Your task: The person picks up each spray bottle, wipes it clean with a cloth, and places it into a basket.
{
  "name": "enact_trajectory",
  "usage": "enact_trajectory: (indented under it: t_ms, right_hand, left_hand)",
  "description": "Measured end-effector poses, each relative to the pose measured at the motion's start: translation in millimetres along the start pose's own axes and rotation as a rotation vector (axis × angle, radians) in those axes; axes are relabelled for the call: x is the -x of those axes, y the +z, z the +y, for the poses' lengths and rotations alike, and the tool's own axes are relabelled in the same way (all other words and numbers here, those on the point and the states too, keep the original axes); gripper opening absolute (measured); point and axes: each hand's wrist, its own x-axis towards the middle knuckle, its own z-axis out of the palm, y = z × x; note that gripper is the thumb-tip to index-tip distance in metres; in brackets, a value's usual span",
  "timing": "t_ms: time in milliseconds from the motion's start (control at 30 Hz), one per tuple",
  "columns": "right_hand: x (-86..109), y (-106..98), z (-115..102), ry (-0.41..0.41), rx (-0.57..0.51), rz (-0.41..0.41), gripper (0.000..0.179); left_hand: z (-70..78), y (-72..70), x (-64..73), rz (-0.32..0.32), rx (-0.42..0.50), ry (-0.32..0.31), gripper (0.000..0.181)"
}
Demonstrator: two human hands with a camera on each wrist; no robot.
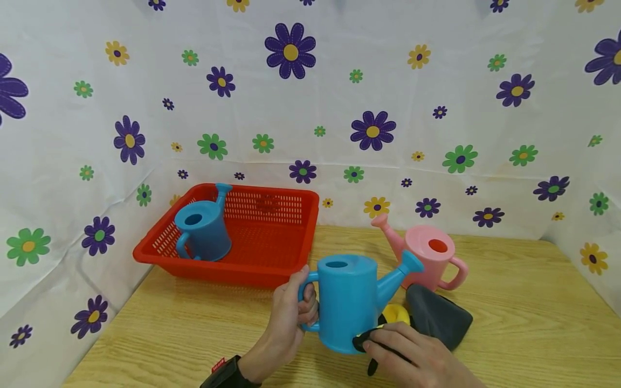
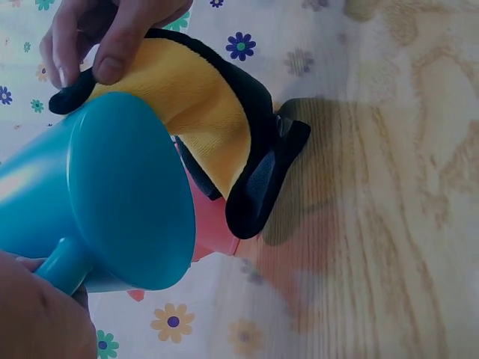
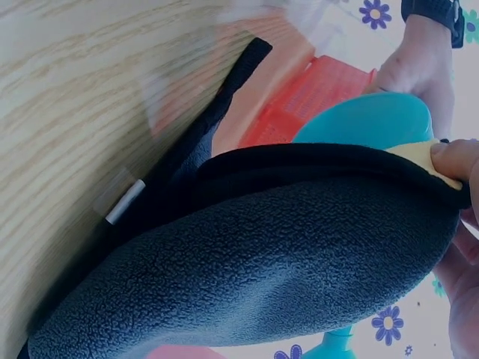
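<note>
Left hand [image 1: 289, 317] — on blue watering can [image 1: 347, 303]

Room R of pink can [image 1: 425, 261]; dk cloth [image 1: 439, 319] blocks front.

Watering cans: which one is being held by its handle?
The blue watering can at front, its handle gripped by the left hand. The other blue can sits in the red basket; the pink can is on the table.
</note>
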Motion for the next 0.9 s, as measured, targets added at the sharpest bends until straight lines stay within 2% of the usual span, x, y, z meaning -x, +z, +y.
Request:
enact_trajectory:
  t_ms: [200,467,600,900]
  right_hand:
    - [-3.2,-3.7,-0.4,0.039,0.038,0.061,0.036]
    - [-17.3,-6.6,11.3,-0.04,0.133,0.213,0.036]
    - [-22.0,-8.0,14.8,-0.046,0.177,0.277,0.037]
    - [-23.7,-8.8,15.8,0.028,0.248,0.315,0.039]
  left_hand:
    - [-3.3,1.6,0.6,-0.015,0.001,-0.019,0.051]
    - [-8.4,4.8,1.1,-0.039,0.013,-0.04,0.049]
    - [-10.1,4.4,1.6,-0.05,-0.006,-0.054,0.049]
    - [-12.7,3.5,1.7,-0.077,-0.017,-0.078,0.049]
